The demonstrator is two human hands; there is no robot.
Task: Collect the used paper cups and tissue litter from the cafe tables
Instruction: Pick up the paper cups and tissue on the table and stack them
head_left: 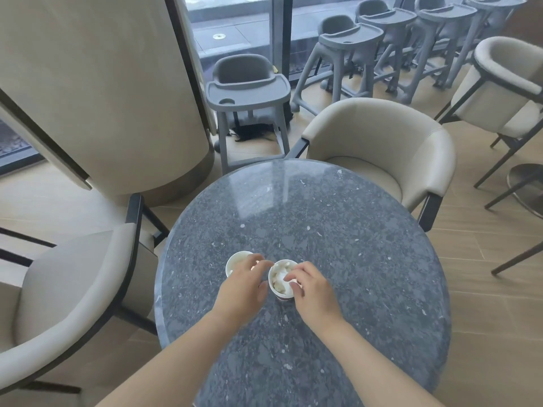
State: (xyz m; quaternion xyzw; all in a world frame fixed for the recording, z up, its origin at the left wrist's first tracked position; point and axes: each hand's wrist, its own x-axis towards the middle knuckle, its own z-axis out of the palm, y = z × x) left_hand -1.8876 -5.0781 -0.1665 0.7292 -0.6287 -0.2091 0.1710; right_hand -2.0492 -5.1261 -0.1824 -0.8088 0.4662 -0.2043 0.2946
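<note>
Two paper cups near the front of the round grey stone table [338,224]. Right cup [282,295] has a dark band low down, print too small to read. Crumpled tissue [278,275] sits inside it. Right hand [313,289] has curled fingers pinching the tissue at the rim. Left hand [244,284] lies over the left cup [235,261], fingers loosely straight, tips touching the right cup's rim.

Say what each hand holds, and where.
The right hand pinches the tissue in the nearer cup, at its top. The left hand lies over the other cup; whether it grips cannot be told.
</note>
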